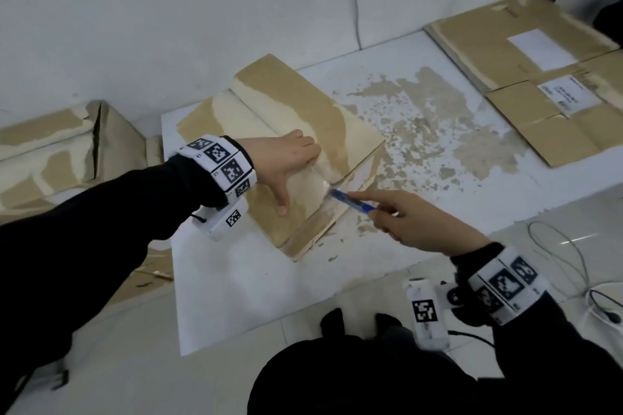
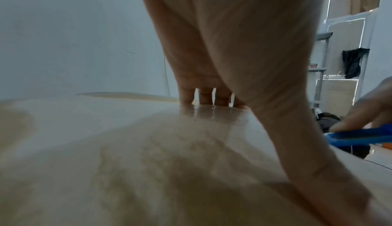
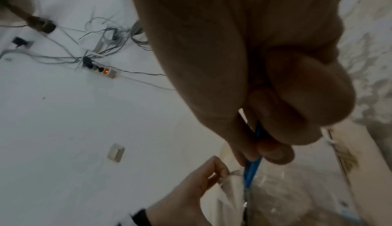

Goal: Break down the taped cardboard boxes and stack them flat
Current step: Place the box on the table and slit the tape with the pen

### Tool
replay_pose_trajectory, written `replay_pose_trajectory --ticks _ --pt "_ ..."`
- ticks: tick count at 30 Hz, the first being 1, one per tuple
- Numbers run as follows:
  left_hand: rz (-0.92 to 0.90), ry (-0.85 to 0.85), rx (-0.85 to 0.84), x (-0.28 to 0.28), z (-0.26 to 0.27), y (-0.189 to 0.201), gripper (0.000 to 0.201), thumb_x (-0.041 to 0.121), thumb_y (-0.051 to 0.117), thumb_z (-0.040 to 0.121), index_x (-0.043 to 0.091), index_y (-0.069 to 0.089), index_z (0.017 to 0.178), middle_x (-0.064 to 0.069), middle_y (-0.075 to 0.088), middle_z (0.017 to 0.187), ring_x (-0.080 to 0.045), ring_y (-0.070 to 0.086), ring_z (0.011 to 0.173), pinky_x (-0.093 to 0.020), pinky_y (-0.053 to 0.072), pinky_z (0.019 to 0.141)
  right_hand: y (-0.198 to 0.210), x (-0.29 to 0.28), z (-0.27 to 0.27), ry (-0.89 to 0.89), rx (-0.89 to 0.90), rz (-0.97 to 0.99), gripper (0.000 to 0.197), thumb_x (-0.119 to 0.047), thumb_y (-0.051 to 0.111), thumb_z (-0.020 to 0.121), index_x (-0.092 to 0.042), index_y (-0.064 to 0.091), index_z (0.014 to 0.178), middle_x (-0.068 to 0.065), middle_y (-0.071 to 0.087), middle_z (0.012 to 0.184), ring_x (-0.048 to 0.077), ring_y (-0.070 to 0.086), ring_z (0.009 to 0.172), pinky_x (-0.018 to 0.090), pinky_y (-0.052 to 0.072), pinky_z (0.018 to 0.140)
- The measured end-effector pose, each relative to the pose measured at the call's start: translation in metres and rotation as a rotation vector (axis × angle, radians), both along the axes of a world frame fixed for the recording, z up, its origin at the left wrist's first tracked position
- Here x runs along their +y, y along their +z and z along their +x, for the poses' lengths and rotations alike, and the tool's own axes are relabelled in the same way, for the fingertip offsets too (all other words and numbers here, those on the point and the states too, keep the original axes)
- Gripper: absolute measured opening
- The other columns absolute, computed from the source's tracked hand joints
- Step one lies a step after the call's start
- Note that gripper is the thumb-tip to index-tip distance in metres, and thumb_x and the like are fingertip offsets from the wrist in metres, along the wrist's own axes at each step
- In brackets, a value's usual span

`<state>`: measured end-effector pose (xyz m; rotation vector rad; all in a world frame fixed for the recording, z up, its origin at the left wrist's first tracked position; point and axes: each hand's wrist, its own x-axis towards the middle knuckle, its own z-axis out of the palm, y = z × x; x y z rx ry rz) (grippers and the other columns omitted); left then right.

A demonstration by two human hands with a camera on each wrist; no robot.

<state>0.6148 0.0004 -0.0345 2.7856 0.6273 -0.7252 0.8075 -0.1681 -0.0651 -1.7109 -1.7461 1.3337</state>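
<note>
1. The white bench (image 1: 236,280) carries the work: a taped cardboard box (image 1: 296,104) lies on it near the wall, and a stack of flattened boxes (image 1: 526,54) sits well apart at the far right corner. Another battered box (image 1: 50,152) rests off the bench's left edge.
2. The step in hand looks like slitting the clear tape (image 1: 318,178) on the box's top, so this box is not yet broken down.
3. The left hand (image 1: 286,162) presses down on the box top, fingers (image 2: 203,95) straight and slightly spread, thumb splayed toward the person, steadying the panel just beside the cut.
4. The right hand (image 1: 414,222) holds a blue utility knife (image 1: 354,202), fingers (image 3: 273,152) curled and pinching the handle, index finger extended along it.
5. The knife's tip meets the glossy tape at the box's near right corner, just beside the left thumb but apart from it.
6. The next move probably calls for drawing the blade along the taped seam, away from the bracing hand, then opening the flaps and flattening the box for the stack.
7. The risk is a slip toward the left thumb.
</note>
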Motion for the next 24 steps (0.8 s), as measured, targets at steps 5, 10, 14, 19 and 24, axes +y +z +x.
replay_pose_trajectory --ticks 5,10,14,19,24 --pt "0.148 0.000 0.054 -0.002 -0.001 0.006 0.081 0.055 0.083 0.051 0.011 0.040 0.104 -0.003 0.043 0.108 -0.017 0.031 0.098 -0.029 0.034 0.086 0.013 -0.019 0.026 0.000 0.018 0.004 0.037 -0.020 0.043 0.099 -0.045 0.048 0.125 -0.004 0.058 0.071 0.002 0.040 0.045 0.015 0.035 0.046" --pt "0.150 0.240 0.059 -0.017 0.007 0.004 0.080 0.058 0.069 0.074 0.018 0.034 0.133 -0.004 0.055 0.111 -0.026 0.043 0.110 -0.037 0.036 0.096 0.016 0.005 0.030 -0.087 -0.088 0.265 0.037 -0.018 0.047 0.098 -0.035 0.049 0.131 -0.008 0.063 0.080 0.003 0.056 0.058 0.015 0.040 0.050" --pt "-0.358 0.945 -0.320 -0.021 0.005 0.006 0.075 0.041 0.055 0.093 0.024 0.007 0.147 -0.014 0.057 0.127 -0.031 0.056 0.111 -0.041 0.044 0.097 -0.003 0.020 0.014 0.109 -0.182 0.276 0.036 -0.018 0.048 0.098 -0.032 0.051 0.131 -0.012 0.053 0.085 0.002 0.047 0.067 0.018 0.034 0.059" --pt "-0.734 1.693 -0.946 -0.033 0.016 -0.008 0.031 0.023 0.056 0.095 0.008 0.051 0.121 -0.011 0.061 0.109 -0.020 0.057 0.098 -0.029 0.037 0.080 -0.016 0.015 0.014 0.152 -0.187 0.321 0.037 -0.015 0.044 0.099 -0.029 0.050 0.133 0.005 0.052 0.069 0.023 0.047 0.058 0.027 0.030 0.055" --pt "-0.487 1.853 -1.006 -0.033 0.036 -0.025 0.025 0.024 0.069 0.086 0.000 0.062 0.082 -0.011 0.064 0.089 -0.024 0.057 0.083 -0.031 0.045 0.074 -0.019 0.016 0.018 0.171 -0.331 0.450 0.040 -0.010 0.043 0.098 -0.020 0.049 0.136 0.004 0.048 0.073 0.023 0.046 0.063 0.033 0.034 0.056"
